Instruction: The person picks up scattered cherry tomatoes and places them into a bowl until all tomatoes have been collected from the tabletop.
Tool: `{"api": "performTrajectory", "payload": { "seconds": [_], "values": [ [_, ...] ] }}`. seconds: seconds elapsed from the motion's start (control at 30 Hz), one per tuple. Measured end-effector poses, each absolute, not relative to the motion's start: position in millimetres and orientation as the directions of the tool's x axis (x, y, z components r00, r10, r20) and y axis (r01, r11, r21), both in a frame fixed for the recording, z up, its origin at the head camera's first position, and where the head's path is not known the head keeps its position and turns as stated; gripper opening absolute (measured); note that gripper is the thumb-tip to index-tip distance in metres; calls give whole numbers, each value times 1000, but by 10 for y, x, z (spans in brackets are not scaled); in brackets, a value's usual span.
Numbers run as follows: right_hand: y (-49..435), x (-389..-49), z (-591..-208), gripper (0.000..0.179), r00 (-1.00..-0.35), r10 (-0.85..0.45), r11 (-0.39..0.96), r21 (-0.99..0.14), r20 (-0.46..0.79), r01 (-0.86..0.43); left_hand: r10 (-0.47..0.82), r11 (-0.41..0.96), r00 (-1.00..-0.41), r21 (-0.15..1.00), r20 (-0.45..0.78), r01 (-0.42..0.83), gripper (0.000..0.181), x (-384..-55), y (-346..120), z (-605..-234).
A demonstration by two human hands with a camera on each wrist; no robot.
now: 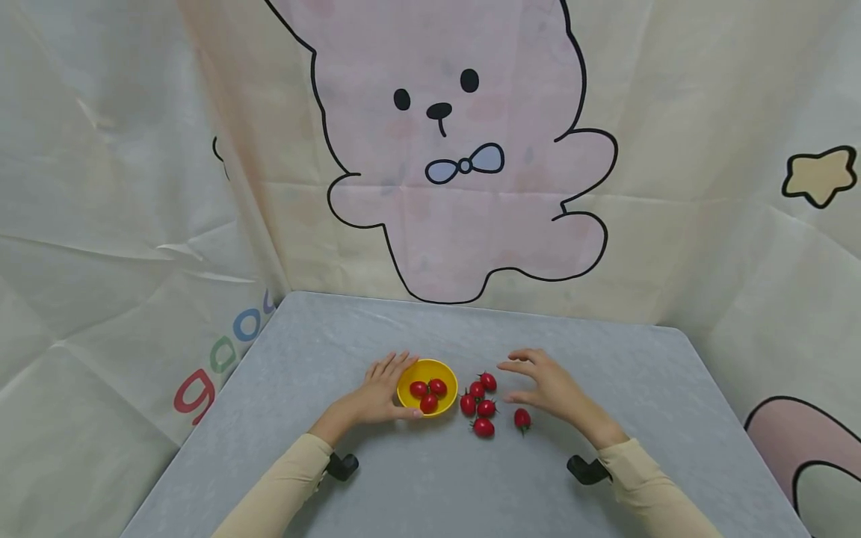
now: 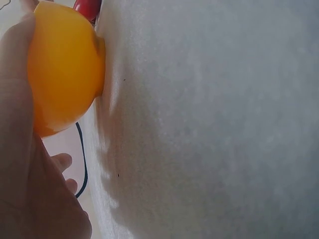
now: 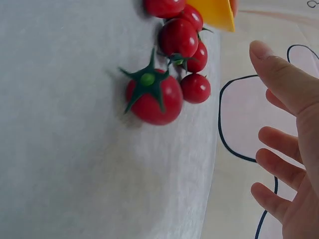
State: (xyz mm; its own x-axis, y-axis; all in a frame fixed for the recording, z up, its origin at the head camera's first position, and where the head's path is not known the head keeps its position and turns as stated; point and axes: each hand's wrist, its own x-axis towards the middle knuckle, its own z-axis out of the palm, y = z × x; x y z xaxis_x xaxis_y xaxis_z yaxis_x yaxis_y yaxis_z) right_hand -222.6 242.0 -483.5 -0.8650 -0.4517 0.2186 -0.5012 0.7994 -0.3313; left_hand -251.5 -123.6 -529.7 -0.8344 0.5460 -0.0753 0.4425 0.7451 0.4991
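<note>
Head view shows left hand (image 1: 379,397) apparently gripping a round, glossy yellow bowl (image 1: 439,367); right hand (image 1: 550,385), fingers parted, hovers near green-stemmed, oval red tomatoes (image 1: 486,409).

In the right wrist view, edges are cropping the yellow bowl (image 3: 214,12) and right hand (image 3: 310,124). From the left wrist, the bowl's wall is hiding the cherry tomatoes (image 1: 429,404) inside.

light: diffuse, even | shadows: soft | glints: tomatoes (image 3: 178,38) | wrist views: dimmer, softer
</note>
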Motion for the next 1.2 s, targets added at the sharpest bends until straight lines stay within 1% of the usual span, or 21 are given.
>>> {"api": "performTrajectory", "payload": {
  "seconds": [0.37, 0.63, 0.9, 1.2],
  "values": [
    [2619, -2080, -4961, 53, -849, -496, 791, -310, 180, -528, 555, 736, -829, 504, -69, 452, 108, -2516, -1237, -5294],
    [2718, -1994, -5039, 53, -844, -521, 778, -336, 129, -531, 557, 737, -828, 503, -70, 452, 109, -2509, -1235, -5286],
    [2743, -1982, -5150, 51, -827, -547, 770, -306, 133, -559, 554, 738, -830, 498, -64, 455, 109, -2518, -1246, -5294],
    [2693, -1963, -5212, 46, -845, -512, 789, -305, 154, -533, 550, 740, -832, 501, -69, 448, 109, -2516, -1235, -5295]
  ]
}}
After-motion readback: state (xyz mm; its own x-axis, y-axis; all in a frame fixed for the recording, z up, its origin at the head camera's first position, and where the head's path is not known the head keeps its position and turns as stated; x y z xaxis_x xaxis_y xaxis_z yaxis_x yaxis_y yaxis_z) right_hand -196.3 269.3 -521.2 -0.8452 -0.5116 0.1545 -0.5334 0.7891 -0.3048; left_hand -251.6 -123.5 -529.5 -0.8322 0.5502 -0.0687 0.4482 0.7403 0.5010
